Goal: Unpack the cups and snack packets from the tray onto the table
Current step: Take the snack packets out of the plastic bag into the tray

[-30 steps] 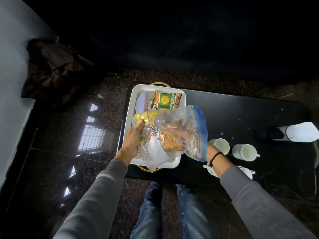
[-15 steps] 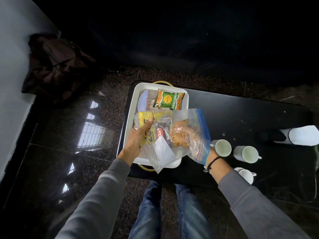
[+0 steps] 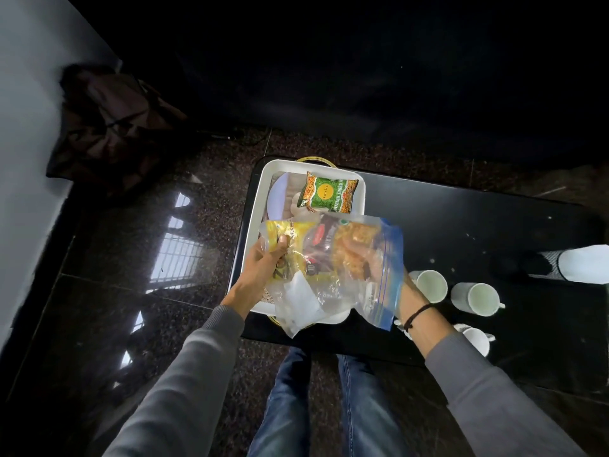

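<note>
A clear zip bag (image 3: pixel 385 285) with a blue seal hangs above the white tray (image 3: pixel 253 222). Inside it lie several snack packets, one yellow (image 3: pixel 296 235) and one orange. My left hand (image 3: pixel 260 268) grips the bag's left side from outside, over the yellow packet. My right hand (image 3: pixel 372 265) is inside the bag, its fingers curled on the orange packet (image 3: pixel 357 240). A green snack packet (image 3: pixel 328 196) lies at the tray's far end. Three white cups (image 3: pixel 431 285) (image 3: pixel 476 298) (image 3: pixel 474 339) stand on the black table (image 3: pixel 461 225) right of the tray.
A white paper-like thing in a black mesh holder (image 3: pixel 560 267) lies at the table's right end. A dark bag (image 3: pixel 112 130) sits on the glossy floor at the far left. My knees in jeans (image 3: pixel 316 400) are under the table's near edge.
The bag and both hands have risen slightly over the tray. My right hand has pushed deeper into the bag, up to the orange packet.
</note>
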Action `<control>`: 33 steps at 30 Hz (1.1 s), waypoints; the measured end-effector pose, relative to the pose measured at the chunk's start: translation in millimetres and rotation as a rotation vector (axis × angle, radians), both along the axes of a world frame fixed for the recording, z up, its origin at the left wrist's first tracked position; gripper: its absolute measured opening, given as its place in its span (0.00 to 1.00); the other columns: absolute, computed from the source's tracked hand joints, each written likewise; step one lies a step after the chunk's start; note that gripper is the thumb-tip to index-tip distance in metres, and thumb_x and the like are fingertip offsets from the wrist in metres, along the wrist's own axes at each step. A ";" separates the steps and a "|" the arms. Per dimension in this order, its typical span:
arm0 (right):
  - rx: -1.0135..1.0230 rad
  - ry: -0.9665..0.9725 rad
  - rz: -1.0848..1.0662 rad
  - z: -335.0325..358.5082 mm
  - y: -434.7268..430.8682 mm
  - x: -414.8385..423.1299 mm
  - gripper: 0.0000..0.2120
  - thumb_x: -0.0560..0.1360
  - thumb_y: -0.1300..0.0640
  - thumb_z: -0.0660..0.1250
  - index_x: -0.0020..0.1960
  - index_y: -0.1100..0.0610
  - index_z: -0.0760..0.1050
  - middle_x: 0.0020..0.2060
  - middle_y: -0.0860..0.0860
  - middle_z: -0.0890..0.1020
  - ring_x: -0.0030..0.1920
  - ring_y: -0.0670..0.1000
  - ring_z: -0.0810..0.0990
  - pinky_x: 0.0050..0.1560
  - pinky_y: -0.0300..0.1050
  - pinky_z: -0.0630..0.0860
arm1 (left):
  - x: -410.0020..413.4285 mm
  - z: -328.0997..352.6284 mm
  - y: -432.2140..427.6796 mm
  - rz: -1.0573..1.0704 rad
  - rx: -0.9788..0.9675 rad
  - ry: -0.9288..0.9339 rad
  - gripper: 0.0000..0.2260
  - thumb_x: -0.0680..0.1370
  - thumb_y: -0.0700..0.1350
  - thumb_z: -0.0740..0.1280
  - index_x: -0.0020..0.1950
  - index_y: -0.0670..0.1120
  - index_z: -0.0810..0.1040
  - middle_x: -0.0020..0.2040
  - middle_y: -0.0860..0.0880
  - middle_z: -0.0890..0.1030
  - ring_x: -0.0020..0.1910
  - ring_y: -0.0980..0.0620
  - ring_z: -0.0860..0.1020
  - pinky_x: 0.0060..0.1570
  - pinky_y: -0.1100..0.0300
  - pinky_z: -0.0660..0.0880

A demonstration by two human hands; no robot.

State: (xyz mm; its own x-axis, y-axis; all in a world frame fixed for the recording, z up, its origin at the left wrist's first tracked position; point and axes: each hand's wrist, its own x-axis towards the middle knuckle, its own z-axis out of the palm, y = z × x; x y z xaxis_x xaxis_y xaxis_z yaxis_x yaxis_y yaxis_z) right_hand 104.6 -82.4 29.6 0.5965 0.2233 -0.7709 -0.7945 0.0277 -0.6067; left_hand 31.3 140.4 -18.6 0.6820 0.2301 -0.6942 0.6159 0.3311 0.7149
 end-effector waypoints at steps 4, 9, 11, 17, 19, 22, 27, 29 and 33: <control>-0.187 -0.194 -0.029 5.6 -11.1 13.7 0.06 0.77 0.58 0.72 0.47 0.47 0.83 0.37 0.45 0.86 0.39 0.50 0.85 0.33 0.40 0.81 | -7.1 0.0 12.4 0.012 0.084 -0.044 0.09 0.83 0.48 0.67 0.44 0.49 0.79 0.30 0.57 0.81 0.28 0.60 0.79 0.30 0.64 0.78; -0.304 -0.140 -0.007 7.0 -33.7 15.0 0.07 0.74 0.53 0.75 0.51 0.49 0.81 0.40 0.48 0.88 0.35 0.44 0.87 0.28 0.38 0.79 | -25.4 -3.3 36.2 0.070 0.095 -0.014 0.10 0.84 0.48 0.65 0.53 0.42 0.80 0.39 0.51 0.85 0.37 0.54 0.83 0.36 0.59 0.81; -0.329 -0.144 -0.046 9.7 -38.1 13.0 0.08 0.71 0.52 0.75 0.50 0.49 0.80 0.41 0.49 0.87 0.37 0.46 0.86 0.26 0.37 0.77 | -34.3 -4.7 41.6 0.094 0.109 0.024 0.10 0.85 0.48 0.64 0.51 0.43 0.79 0.38 0.50 0.84 0.36 0.52 0.82 0.36 0.58 0.82; -0.445 -0.293 -0.291 9.0 -36.0 3.6 0.08 0.73 0.48 0.70 0.51 0.45 0.77 0.41 0.44 0.86 0.38 0.43 0.84 0.25 0.35 0.74 | -57.0 -5.6 47.8 0.145 0.121 0.092 0.13 0.86 0.44 0.62 0.64 0.38 0.78 0.50 0.43 0.84 0.47 0.45 0.83 0.52 0.48 0.80; -0.490 -0.343 -0.267 3.8 -32.8 5.5 0.10 0.75 0.47 0.69 0.55 0.46 0.75 0.45 0.43 0.84 0.42 0.43 0.84 0.30 0.35 0.76 | -62.3 -5.4 49.3 0.148 0.127 0.098 0.12 0.85 0.40 0.63 0.65 0.36 0.78 0.49 0.42 0.83 0.45 0.46 0.83 0.46 0.52 0.82; -0.520 -0.346 -0.058 -12.1 -23.4 11.7 0.14 0.75 0.49 0.73 0.57 0.49 0.73 0.47 0.40 0.81 0.48 0.42 0.82 0.41 0.35 0.76 | -64.5 -4.6 47.5 0.135 0.145 0.121 0.08 0.85 0.39 0.62 0.59 0.37 0.79 0.38 0.49 0.83 0.36 0.51 0.82 0.30 0.63 0.79; -0.450 -0.244 0.214 -47.5 6.4 21.6 0.14 0.75 0.50 0.75 0.57 0.49 0.74 0.49 0.44 0.82 0.46 0.42 0.81 0.41 0.36 0.76 | -61.6 -6.8 43.2 0.133 0.136 0.110 0.11 0.85 0.41 0.62 0.62 0.36 0.79 0.39 0.50 0.84 0.33 0.58 0.84 0.31 0.63 0.80; -0.367 -0.180 0.220 -60.6 19.9 23.3 0.07 0.78 0.52 0.71 0.54 0.48 0.76 0.54 0.50 0.85 0.49 0.46 0.83 0.46 0.42 0.79 | -63.1 -10.5 44.6 0.149 0.125 0.096 0.12 0.85 0.40 0.62 0.64 0.34 0.78 0.41 0.48 0.84 0.36 0.56 0.84 0.34 0.61 0.81; -0.342 -0.126 0.269 -78.5 37.5 26.0 0.10 0.82 0.57 0.66 0.62 0.56 0.75 0.57 0.55 0.84 0.58 0.57 0.83 0.63 0.60 0.78 | -64.6 -15.3 47.8 0.143 0.104 0.064 0.12 0.86 0.42 0.62 0.64 0.37 0.79 0.43 0.49 0.86 0.41 0.52 0.85 0.39 0.58 0.82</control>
State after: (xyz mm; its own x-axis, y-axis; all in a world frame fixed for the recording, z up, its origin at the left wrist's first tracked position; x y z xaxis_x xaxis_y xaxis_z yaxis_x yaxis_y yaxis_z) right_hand 130.6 -44.8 -48.9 0.6461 0.1281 -0.7524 -0.6654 -0.3885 -0.6375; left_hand -33.2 188.2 -33.9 0.5925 0.3942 -0.7025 0.6131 0.3450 0.7107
